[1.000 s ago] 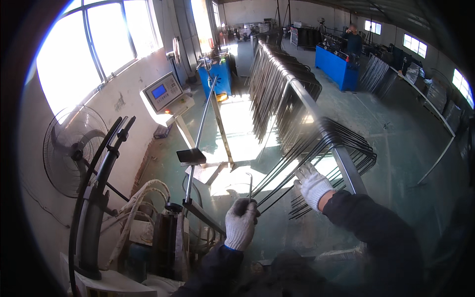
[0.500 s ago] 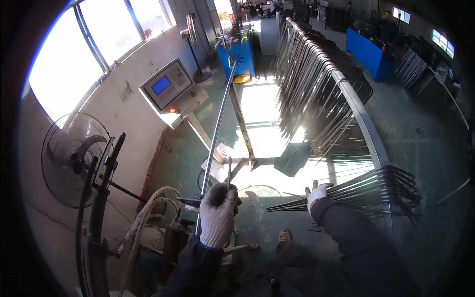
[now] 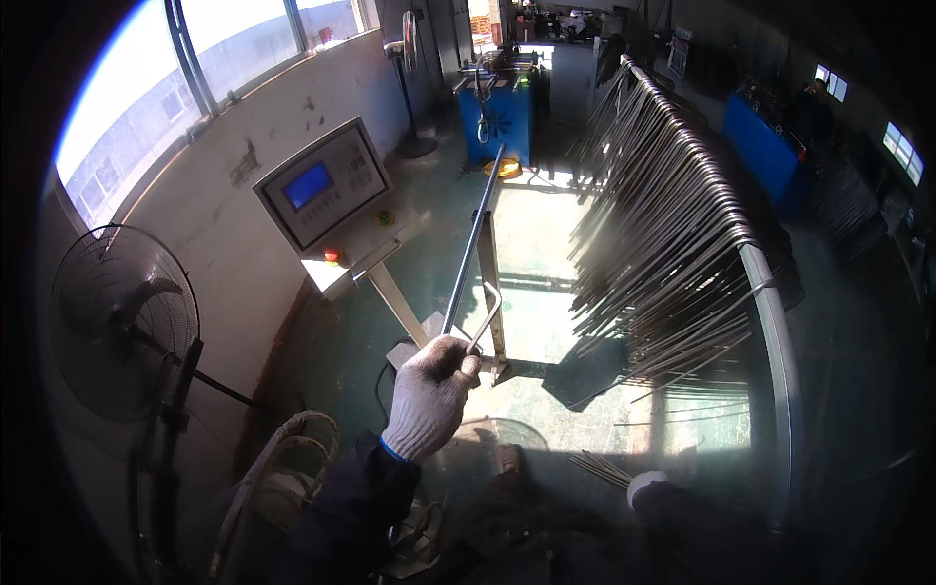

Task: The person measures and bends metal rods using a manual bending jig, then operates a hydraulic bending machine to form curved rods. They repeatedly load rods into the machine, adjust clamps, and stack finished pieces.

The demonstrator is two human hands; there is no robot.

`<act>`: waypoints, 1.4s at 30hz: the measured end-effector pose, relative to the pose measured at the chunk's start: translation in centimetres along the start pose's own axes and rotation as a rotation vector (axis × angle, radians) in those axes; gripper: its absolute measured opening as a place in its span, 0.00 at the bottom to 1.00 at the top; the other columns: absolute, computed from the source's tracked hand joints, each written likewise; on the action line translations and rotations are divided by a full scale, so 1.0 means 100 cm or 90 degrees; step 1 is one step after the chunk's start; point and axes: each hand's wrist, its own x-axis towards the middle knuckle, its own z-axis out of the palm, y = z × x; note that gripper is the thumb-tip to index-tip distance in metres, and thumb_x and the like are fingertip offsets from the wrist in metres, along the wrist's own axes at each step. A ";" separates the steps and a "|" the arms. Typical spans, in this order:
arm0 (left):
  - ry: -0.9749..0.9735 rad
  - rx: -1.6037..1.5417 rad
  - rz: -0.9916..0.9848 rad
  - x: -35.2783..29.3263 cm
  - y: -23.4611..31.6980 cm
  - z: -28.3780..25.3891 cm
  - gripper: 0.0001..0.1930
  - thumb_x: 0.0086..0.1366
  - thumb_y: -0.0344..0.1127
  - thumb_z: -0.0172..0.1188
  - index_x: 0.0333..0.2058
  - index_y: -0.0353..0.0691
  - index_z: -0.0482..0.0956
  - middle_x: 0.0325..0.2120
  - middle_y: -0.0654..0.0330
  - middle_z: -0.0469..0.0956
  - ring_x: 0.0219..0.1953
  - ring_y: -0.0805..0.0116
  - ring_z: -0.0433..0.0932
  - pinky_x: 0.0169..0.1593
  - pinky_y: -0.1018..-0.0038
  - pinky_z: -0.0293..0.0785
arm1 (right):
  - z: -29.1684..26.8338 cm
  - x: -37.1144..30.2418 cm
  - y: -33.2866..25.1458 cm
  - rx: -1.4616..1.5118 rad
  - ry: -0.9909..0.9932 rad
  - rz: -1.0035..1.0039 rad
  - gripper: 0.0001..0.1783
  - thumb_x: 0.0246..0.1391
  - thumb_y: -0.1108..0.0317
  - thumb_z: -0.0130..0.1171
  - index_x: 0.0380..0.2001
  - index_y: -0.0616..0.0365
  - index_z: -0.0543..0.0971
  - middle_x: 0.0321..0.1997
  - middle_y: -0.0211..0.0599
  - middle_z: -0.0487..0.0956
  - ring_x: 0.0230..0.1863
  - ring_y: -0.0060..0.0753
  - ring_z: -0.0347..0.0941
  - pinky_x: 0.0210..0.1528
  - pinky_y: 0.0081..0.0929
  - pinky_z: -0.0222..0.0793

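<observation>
My left hand (image 3: 432, 393), in a white knitted glove with a dark-stained thumb side, grips a bent metal rod (image 3: 489, 317). The rod's crooked end points up and away from me. Just beyond the hand, a long straight metal bar (image 3: 466, 263) runs toward a blue machine; whether the glove touches it I cannot tell. My right hand (image 3: 647, 487), also gloved, is low on the right, its fingers hidden by the glove's back and the dark sleeve. Beside it, tips of several thin metal rods (image 3: 604, 469) stick out to the left; their other ends are lost in shadow.
On the right, a rail (image 3: 773, 336) carries many hanging bent rods (image 3: 673, 224). A control panel on a stand (image 3: 322, 185) is at left, with a fan (image 3: 127, 302) nearer me. The blue machine (image 3: 499, 122) stands ahead; another blue machine (image 3: 762, 146) is far right.
My left hand has moved forward with the bent rod, whose upper end now leans right. My right hand and the rod tips beside it sit lower in the picture. The view has shifted.
</observation>
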 end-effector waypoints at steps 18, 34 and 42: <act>0.134 0.071 -0.103 0.153 -0.069 -0.091 0.10 0.78 0.32 0.68 0.52 0.36 0.87 0.40 0.44 0.88 0.43 0.44 0.90 0.48 0.58 0.84 | -0.260 0.203 0.014 0.047 0.123 -0.259 0.20 0.70 0.54 0.62 0.54 0.53 0.93 0.53 0.47 0.94 0.60 0.53 0.90 0.60 0.51 0.85; 0.518 -0.071 -0.315 -0.057 -0.042 -0.153 0.07 0.79 0.28 0.69 0.51 0.35 0.88 0.38 0.63 0.87 0.38 0.79 0.83 0.42 0.78 0.78 | -0.607 0.077 -0.253 -0.042 0.670 -0.878 0.13 0.65 0.63 0.71 0.25 0.52 0.91 0.23 0.39 0.85 0.31 0.51 0.82 0.47 0.50 0.74; 0.366 -0.066 -0.289 0.110 0.001 -0.095 0.04 0.76 0.24 0.68 0.47 0.31 0.87 0.32 0.63 0.85 0.35 0.77 0.81 0.43 0.76 0.78 | -0.618 0.082 -0.245 -0.089 0.619 -0.842 0.26 0.71 0.45 0.66 0.22 0.48 0.91 0.19 0.35 0.83 0.31 0.46 0.84 0.47 0.46 0.74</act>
